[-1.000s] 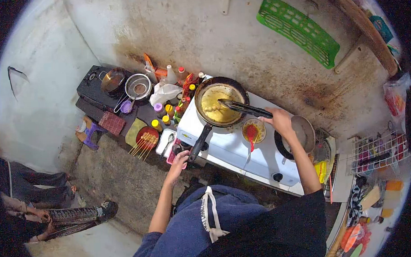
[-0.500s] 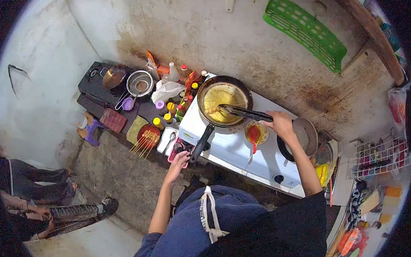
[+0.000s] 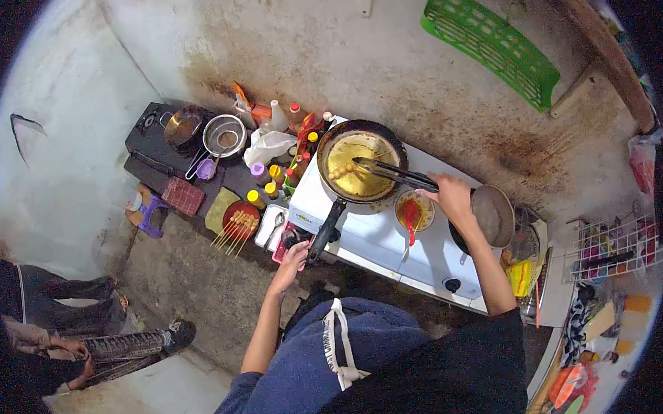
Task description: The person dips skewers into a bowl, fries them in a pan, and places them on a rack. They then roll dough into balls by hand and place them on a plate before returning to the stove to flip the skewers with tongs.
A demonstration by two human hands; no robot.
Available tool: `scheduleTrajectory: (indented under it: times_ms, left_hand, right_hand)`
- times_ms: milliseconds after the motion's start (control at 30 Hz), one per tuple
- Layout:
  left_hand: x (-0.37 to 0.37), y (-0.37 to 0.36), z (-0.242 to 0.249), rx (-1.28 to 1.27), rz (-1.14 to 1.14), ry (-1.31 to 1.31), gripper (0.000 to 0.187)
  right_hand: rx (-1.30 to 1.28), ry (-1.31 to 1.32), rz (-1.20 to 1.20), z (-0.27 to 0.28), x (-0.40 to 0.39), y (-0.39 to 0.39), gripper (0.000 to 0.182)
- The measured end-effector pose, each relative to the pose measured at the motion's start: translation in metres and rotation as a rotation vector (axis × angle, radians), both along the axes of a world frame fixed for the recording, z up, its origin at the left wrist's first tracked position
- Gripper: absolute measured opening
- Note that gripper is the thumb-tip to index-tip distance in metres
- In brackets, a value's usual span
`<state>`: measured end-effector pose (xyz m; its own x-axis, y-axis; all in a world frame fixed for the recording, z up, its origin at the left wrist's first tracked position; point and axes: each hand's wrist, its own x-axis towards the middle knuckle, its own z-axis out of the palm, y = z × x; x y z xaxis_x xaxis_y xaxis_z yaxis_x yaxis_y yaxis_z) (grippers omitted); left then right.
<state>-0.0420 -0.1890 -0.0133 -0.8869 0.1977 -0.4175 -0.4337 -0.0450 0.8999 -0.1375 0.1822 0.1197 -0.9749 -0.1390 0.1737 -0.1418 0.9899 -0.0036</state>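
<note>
Your right hand (image 3: 452, 197) pinches black tongs (image 3: 400, 177), their tips in the yellow contents (image 3: 363, 184) of the frying pan (image 3: 358, 126) on the stove (image 3: 372, 231). Your left hand (image 3: 291, 259) is just beside the pan handle (image 3: 329, 230); I can't tell whether it grips anything. 1 bowl (image 3: 400, 218) stands near the pan.

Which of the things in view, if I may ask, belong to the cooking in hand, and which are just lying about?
Seemingly in the job:
tongs, held by the right hand
pan they reach into
stove
skewers, probably

Apparently just lying about:
sieve
white bag
green panel
</note>
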Motion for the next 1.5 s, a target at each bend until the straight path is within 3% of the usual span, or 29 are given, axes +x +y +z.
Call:
scheduleTrajectory:
  times_ms: [200, 600, 767, 1333, 1500]
  left_hand:
    - [0.0, -0.005, 0.002, 0.041, -0.044, -0.033, 0.039]
    - [0.007, -0.004, -0.004, 0.041, -0.022, -0.058, 0.037]
    - [0.007, -0.001, -0.001, 0.101, 0.022, -0.012, 0.039]
    - [0.009, -0.001, -0.002, 0.037, -0.016, -0.09, 0.045]
    - [0.01, 0.006, 0.011, 0.064, 0.063, -0.023, 0.038]
  right_hand:
    - [-0.031, 0.09, 0.027, -0.013, -0.006, -0.014, 0.045]
    - [0.007, -0.086, -0.047, -0.01, 0.012, -0.016, 0.044]
    - [-0.083, -0.063, -0.06, -0.013, 0.012, -0.018, 0.046]
    - [-0.039, 0.067, -0.008, -0.021, -0.022, -0.036, 0.047]
    - [-0.056, 0.047, 0.006, -0.02, -0.031, -0.043, 0.047]
